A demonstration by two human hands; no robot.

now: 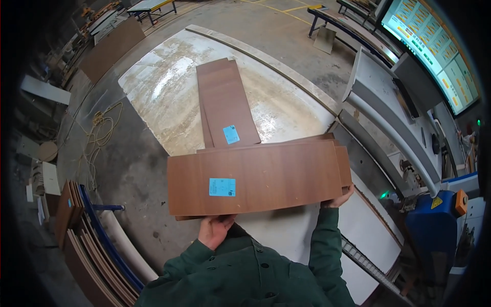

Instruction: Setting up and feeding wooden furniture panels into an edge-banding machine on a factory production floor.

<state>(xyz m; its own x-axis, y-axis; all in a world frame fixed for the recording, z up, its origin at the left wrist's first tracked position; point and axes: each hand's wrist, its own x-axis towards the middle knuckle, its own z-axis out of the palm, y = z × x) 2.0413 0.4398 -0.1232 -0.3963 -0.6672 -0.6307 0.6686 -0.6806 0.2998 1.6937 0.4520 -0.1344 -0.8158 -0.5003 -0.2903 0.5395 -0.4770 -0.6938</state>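
Observation:
A stack of long brown wood-grain panels (266,179) lies crosswise before me, a blue label (222,187) on the top board. My left hand (216,230) is under its near edge, left of the middle, with the fingertips hidden beneath the boards. At the right end, my right hand (337,198) grips the near corner, fingers wrapped around the panel edges. The boards at that end are uneven. Beyond the stack, more brown panels (225,97) with a blue label lie lengthwise on a worn white table (153,97).
On the right stand a grey machine (394,102), a lit screen (434,46) and a blue machine unit (434,225). A blue-framed rack (102,235) holds upright panels at the lower left. Yellow cable (99,128) lies coiled on the floor.

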